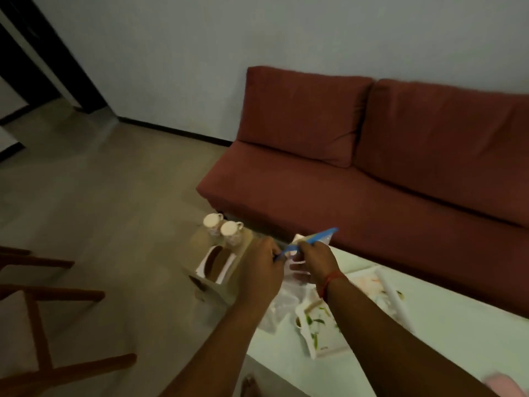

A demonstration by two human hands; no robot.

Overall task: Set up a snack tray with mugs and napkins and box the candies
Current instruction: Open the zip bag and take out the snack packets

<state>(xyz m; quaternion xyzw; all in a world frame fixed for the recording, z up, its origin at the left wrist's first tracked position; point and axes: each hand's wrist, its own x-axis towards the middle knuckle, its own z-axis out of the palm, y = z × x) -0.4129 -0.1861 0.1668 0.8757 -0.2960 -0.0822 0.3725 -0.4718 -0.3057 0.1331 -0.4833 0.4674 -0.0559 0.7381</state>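
The clear plastic zip bag with a blue seal strip [307, 243] is held up over the near end of the pale white table [458, 333], between both hands, its blue top edge slanting up to the right. The left hand [262, 270] has its fingers curled in around the lower left end of the blue strip, and the right hand [315, 262] pinches the strip a little farther along; the bag's transparent body hangs beneath them, and what is inside cannot be made out (the frame is dim and motion-blurred).

This looks like the candy-boxing part of the job: the bag is probably being pulled open at the seal. The next move calls for parting the two lips of the strip with opposing pulls, keeping the mouth upward so nothing spills, then tipping the contents into a box; no box can be identified with certainty here.

Just below the hands lies crumpled clear plastic wrap [279, 308], and beside it a white rectangular tray with a green leaf print [320, 330], flat on the table. Farther left, on a small beige side table [217, 285], stand two white patterned ceramic mugs [223, 229] side by side, with a white tissue box with an oval slot [216, 263] near them. A rust-red fabric sofa [372, 156] runs behind.
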